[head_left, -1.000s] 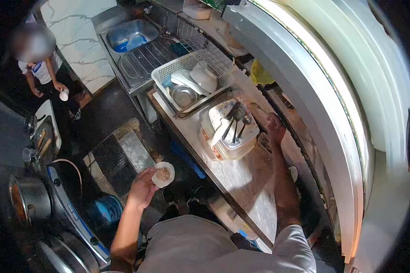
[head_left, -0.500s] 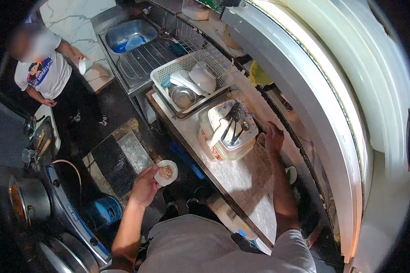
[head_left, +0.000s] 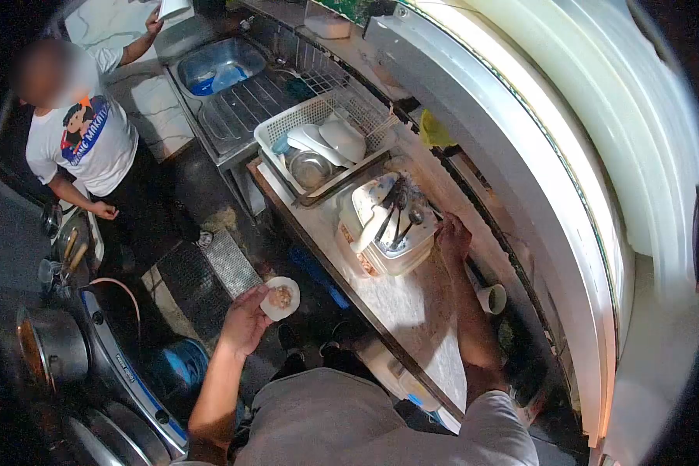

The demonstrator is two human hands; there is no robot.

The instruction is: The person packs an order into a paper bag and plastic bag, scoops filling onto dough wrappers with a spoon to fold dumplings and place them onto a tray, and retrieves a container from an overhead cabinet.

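Note:
My left hand (head_left: 245, 322) holds a round white dumpling wrapper (head_left: 290, 308), with a mound of pinkish-brown minced filling (head_left: 279, 297) in its middle. It hangs over the floor, left of the counter. My right hand (head_left: 453, 237) is at the right side of a lidded plastic tub (head_left: 405, 262). Its fingers are curled; what they hold, if anything, is hard to make out. On the tub's lid lie several dark spoons (head_left: 400, 217) and a pale white strip-like thing (head_left: 371, 230).
Behind the tub, a white basket (head_left: 268, 128) holds bowls and a glass dish. The steel sink (head_left: 221, 66) lies farther back. A co-worker (head_left: 85, 147) stands at the left, raising a white object (head_left: 173, 8). Pots (head_left: 54, 346) sit at lower left; a cup (head_left: 492, 299) is at right.
My right hand has moved left, closer to the tub. My left hand stays nearly still with the wrapper. The co-worker has come nearer and lifted the arm with the white object.

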